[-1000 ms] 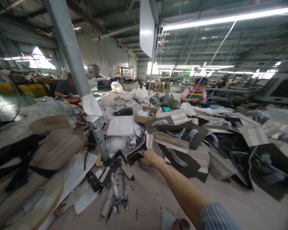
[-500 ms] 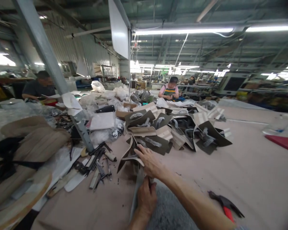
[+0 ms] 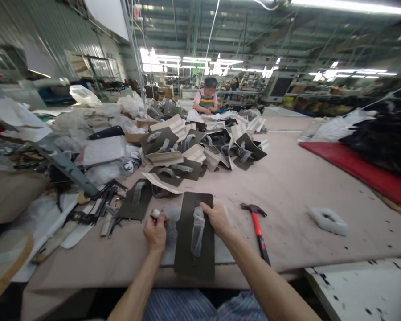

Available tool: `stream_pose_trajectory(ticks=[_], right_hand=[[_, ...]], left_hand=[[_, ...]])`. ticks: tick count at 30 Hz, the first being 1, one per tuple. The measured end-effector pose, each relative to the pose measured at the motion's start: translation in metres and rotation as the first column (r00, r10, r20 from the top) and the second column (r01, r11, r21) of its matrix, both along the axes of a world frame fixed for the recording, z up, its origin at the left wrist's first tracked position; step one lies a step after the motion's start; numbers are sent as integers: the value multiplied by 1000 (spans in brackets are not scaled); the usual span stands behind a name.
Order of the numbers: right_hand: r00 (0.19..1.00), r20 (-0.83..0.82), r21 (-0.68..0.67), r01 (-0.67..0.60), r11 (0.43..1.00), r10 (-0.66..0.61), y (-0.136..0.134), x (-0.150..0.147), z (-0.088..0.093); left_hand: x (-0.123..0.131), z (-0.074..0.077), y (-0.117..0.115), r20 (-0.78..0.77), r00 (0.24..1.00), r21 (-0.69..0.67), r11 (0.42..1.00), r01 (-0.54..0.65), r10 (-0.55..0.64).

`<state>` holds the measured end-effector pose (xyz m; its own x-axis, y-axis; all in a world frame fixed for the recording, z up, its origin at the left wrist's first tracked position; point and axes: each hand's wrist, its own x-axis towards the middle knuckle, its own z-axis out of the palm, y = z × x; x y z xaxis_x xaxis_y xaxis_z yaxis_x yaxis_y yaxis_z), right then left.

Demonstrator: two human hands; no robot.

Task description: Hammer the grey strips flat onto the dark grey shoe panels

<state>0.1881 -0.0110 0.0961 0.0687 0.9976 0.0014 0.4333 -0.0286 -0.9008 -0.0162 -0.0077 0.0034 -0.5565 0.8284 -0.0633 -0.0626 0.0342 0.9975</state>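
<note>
My right hand (image 3: 218, 218) grips the upper right edge of a dark olive flat panel (image 3: 183, 249), its thumb on the panel's face. A plastic-wrapped handle (image 3: 197, 236) runs along the panel's middle. Below it lies a grey plate (image 3: 169, 252) at the table's front edge. To the left, my left hand (image 3: 155, 234) is closed on a small tool whose pale rounded end (image 3: 155, 213) sticks out; the rest is hidden by the fingers. Another dark panel (image 3: 138, 200) with a wrapped handle lies beyond that hand. A claw hammer (image 3: 255, 223) with a red and black grip rests to the right.
A heap of similar panels (image 3: 194, 154) spreads across the far table. Hand tools (image 3: 103, 209) lie at left beside a slanted metal post (image 3: 65, 162). A plastic-wrapped item (image 3: 329, 221) and a red sheet (image 3: 354, 165) are at right. Another person (image 3: 205, 98) sits across.
The view has swung right and down. My right hand has come back from the heap's near edge and now grips a panel over the plate. My left hand now shows farther left.
</note>
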Motion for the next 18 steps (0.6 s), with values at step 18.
stream_pose_trajectory(ticks=[18], right_hand=[[904,330,258,-363,895,272,-87,-43,-59]], left_hand=[[30,9,13,-15,896,111,890,442,-444]])
